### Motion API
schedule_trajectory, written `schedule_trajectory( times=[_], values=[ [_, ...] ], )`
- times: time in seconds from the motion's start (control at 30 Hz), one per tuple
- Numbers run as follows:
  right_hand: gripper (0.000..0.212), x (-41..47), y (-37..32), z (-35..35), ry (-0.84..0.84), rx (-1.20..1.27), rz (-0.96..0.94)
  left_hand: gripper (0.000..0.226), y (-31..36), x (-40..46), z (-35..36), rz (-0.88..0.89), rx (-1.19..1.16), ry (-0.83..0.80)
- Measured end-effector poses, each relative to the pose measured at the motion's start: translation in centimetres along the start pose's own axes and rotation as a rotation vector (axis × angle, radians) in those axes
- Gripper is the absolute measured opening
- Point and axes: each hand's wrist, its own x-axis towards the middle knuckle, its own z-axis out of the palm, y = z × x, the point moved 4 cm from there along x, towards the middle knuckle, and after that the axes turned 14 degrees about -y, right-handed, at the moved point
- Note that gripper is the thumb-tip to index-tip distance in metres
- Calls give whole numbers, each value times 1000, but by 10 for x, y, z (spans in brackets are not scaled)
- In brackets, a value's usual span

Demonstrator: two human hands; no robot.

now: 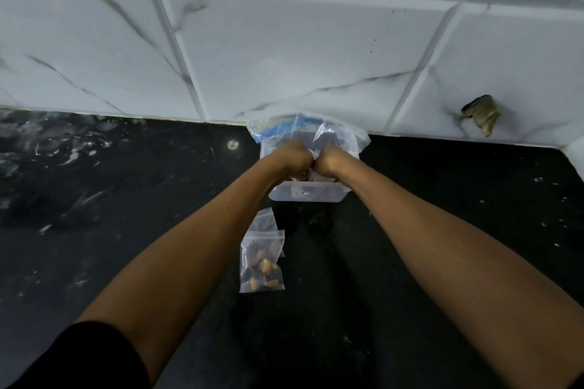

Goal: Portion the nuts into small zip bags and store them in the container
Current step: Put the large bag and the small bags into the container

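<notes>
**A:** Where do things stand?

**B:** I have both hands over the container [308,196], which sits at the back edge of the bench [126,199], against the tiled wall [284,41]. My left hand [292,156] and right hand [328,158] are knuckle to knuckle, each grip clenched on a bit of clear plastic between them, I judge a small zip bag, though I cannot see it well. A large bag [303,133] with a blue strip stands open behind my fists, leaning on the wall.

**A:** And the nuts?

**B:** One filled small bag [262,265] lies on the bench nearer me than the container, another [265,219] partly under it. The rest I take to be in the large bag; I cannot see into it.

**A:** What worries you?

**B:** Three things. If I am pressing a seal and it closes only partway, nuts spill out when I drop the bag in. My wrists crowd the container's rim, so a pull could tip it or drag it. And the large bag is slack: a knock from my fists could fold it and scatter nuts along the wall.
</notes>
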Motion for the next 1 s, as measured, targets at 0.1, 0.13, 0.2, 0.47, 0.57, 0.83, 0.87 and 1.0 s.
schedule_trajectory(
  times=[0.1, 0.13, 0.2, 0.47, 0.57, 0.83, 0.87, 1.0],
  values=[
    [36, -11, 4, -2, 95, -27, -54, 28, 3, -24, -5, 81, 25, 99],
    [28, -18, 5, -4, 178, -68, -88, 34, 4, -36, -9, 126, 58, 152],
    [16, -41, 6, -6, 407, -151, -169, 41, -4, -63, -16, 182, 47, 245],
    [10, -76, 15, 97, 192, 207, -213, 26, -104, -142, 32, 64, -231, 365],
    [11, -69, 26, 148, -20, 438, -100, 16, -128, -154, 74, -13, -310, 310],
    [21, -78, 25, 181, 34, 668, -97, 17, -138, -160, 129, -58, -461, 290],
    [23, -81, 23, 182, 19, 697, -100, 17, -137, -160, 130, -58, -479, 300],
    [31, -90, 22, 188, -57, 827, -151, 18, -134, -166, 131, -45, -529, 355]
  ],
)
